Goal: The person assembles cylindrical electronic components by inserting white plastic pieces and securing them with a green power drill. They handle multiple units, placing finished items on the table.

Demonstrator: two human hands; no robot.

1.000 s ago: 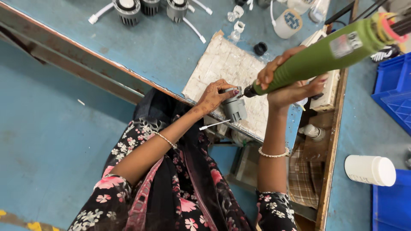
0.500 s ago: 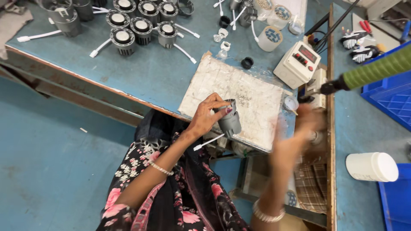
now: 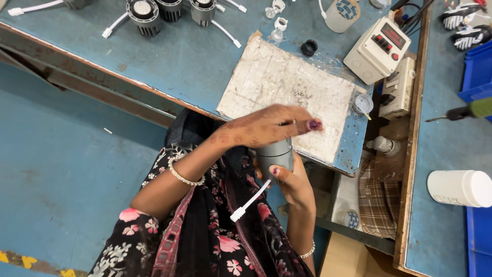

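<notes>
I hold a small grey cylindrical lamp housing (image 3: 275, 154) just off the front edge of the blue workbench (image 3: 174, 61). My left hand (image 3: 266, 125) lies over its top, fingers reaching to the right. From below, my right hand (image 3: 294, 187) grips its body. A white cable with a plug (image 3: 249, 201) hangs from the housing towards my lap. A worn white board (image 3: 287, 82) lies on the bench just beyond my hands.
A green power screwdriver (image 3: 469, 110) hangs free at the right. A white control box (image 3: 379, 48), a black cap (image 3: 308, 47) and several grey lamp housings (image 3: 145, 15) sit further back. A white canister (image 3: 458, 188) and blue bin (image 3: 474, 72) are at the right.
My right hand let go of the green screwdriver, which swung away to the right, and came back under the housing. The housing moved off the board towards me.
</notes>
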